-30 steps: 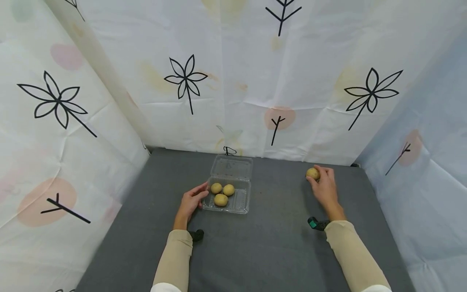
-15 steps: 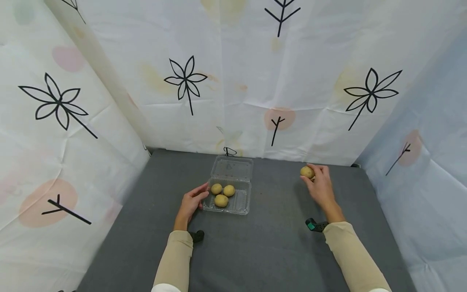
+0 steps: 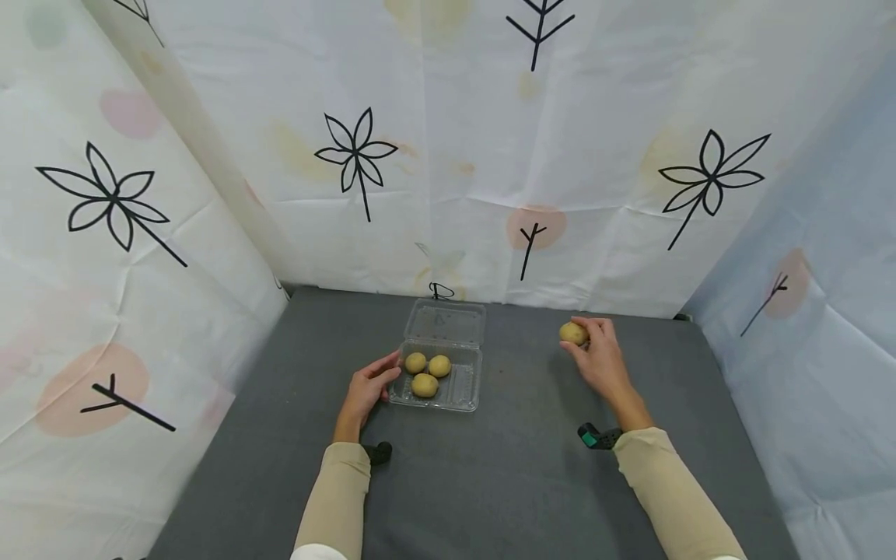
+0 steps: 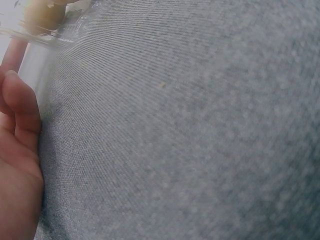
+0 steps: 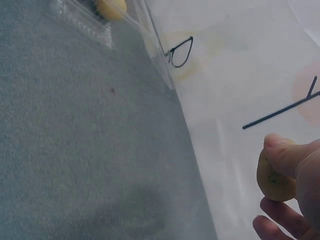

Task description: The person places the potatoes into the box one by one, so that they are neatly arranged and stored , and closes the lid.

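Observation:
A clear plastic clamshell container lies on the grey table, its lid folded back towards the wall. Three yellow potatoes sit in its left and middle part. At the container's left side, my left hand holds the edge between thumb and fingers; the left wrist view catches only part of that hand and a blurred container corner. Over to the right, my right hand pinches another potato above the table. In the right wrist view the thumb presses on this potato.
The grey tabletop spreads around the container and between both arms. White patterned cloth hangs behind the table's back edge and along both sides. Each wrist wears a dark camera mount.
My right hand has moved left with the potato, closer to the container. The left hand, the container and the three potatoes in it stay in place.

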Available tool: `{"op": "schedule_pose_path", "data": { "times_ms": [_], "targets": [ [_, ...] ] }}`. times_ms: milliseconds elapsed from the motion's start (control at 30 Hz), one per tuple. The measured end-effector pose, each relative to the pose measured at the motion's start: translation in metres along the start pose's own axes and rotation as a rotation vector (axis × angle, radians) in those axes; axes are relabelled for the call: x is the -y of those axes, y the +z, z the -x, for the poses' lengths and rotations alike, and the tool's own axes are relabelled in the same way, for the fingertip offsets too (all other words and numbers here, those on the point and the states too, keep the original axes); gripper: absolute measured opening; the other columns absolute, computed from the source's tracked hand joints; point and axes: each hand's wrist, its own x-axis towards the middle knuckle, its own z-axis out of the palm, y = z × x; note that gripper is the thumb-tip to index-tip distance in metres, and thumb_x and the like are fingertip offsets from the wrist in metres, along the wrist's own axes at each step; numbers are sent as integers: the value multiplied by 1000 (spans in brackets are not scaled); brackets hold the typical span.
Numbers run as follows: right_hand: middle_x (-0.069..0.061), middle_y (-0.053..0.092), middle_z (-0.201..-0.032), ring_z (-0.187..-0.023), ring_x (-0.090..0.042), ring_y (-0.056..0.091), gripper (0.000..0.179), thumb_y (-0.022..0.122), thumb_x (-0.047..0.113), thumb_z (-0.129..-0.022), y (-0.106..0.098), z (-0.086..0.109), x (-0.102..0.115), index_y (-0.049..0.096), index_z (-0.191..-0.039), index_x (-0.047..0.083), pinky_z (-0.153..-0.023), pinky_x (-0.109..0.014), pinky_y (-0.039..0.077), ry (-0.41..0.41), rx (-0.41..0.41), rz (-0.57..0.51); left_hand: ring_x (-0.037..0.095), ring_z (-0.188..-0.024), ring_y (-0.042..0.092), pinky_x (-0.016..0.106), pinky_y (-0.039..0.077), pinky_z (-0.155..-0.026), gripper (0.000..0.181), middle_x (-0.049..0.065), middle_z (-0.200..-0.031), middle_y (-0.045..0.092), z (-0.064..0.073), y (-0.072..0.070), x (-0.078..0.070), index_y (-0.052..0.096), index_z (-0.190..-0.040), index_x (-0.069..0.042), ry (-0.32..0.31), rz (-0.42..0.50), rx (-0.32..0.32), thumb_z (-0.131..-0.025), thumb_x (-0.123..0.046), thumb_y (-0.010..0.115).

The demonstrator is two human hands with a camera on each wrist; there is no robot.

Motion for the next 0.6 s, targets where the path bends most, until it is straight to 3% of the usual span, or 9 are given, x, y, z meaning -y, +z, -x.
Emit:
{"op": "schedule_pose_path", "data": {
  "times_ms": [233,600],
  "targets": [
    [-25,47,-132,-107,-36,52,52,73,15,-96,6,-1,11,54,-142,-1,-85,-45,48,-11,19,0,12,-59,48,24,48,-60,44,12,-142,64,5,-2,-6,64,-141,-20,-2,-1,22,-97,-19,71],
    [-23,47,-124,-99,-34,55,52,77,14,-91,13,2,28,59,-138,2,-88,-49,52,-59,55,-7,12,-61,49,24,49,-60,43,11,-141,65,4,-2,-7,65,-140,-20,-6,0,16,-97,-18,71]
  ]
}}
